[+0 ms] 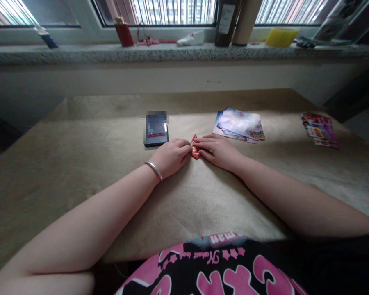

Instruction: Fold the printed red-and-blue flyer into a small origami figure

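A small red folded piece of paper (195, 152) with white marks lies on the table between my two hands, partly covered by fingers. The fingers of my left hand (172, 154), closed together, pinch its left edge; a silver bangle circles that wrist. From the other side, my right hand (219, 150) presses its fingers onto the paper's right part, the thumb below them. Just beyond my left hand lies a dark phone or tablet (156, 129), its screen blurred. Beyond my right hand is a loose stack of printed glossy sheets (240, 125).
At the table's (80, 164) right end lie several red and pink printed papers (320, 130). The stone windowsill (172, 53) behind holds a red container (123, 32), a dark bottle (226, 22), a cardboard-coloured tube (246, 22) and a yellow block (281, 37).
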Motion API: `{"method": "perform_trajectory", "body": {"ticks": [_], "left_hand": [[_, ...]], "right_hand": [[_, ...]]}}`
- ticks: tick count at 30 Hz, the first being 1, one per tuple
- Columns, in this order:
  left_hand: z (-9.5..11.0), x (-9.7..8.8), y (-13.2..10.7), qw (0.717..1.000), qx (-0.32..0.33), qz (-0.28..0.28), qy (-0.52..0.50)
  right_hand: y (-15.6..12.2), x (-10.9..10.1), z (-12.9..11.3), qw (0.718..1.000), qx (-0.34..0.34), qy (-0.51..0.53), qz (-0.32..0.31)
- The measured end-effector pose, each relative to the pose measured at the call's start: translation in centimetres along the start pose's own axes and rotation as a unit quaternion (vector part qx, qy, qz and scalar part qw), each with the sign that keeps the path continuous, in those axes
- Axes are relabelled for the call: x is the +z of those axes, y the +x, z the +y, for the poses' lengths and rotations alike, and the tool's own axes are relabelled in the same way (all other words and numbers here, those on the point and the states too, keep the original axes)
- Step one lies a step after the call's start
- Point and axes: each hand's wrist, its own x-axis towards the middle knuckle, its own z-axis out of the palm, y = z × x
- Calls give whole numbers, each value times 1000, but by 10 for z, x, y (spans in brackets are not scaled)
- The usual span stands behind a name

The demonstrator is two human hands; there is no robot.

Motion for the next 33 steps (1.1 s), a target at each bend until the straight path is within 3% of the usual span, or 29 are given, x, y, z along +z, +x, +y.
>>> {"method": "perform_trajectory", "body": {"ticks": [7, 13, 17, 24, 33], "left_hand": [[1, -4, -4, 998, 53, -12, -16], [8, -9, -3, 998, 8, -60, 8], [14, -11, -3, 997, -9, -64, 35], [18, -18, -2, 994, 0, -84, 66], [21, -24, -5, 992, -14, -110, 53]], "right_hand": [[-1, 0, 2, 1000, -12, 8, 21], [-5, -5, -3, 998, -47, -6, 31], [-7, -8, -11, 998, -46, -30, 17], [-7, -12, -18, 997, -30, -67, -20], [-9, -13, -20, 991, -63, -106, -44]]}}
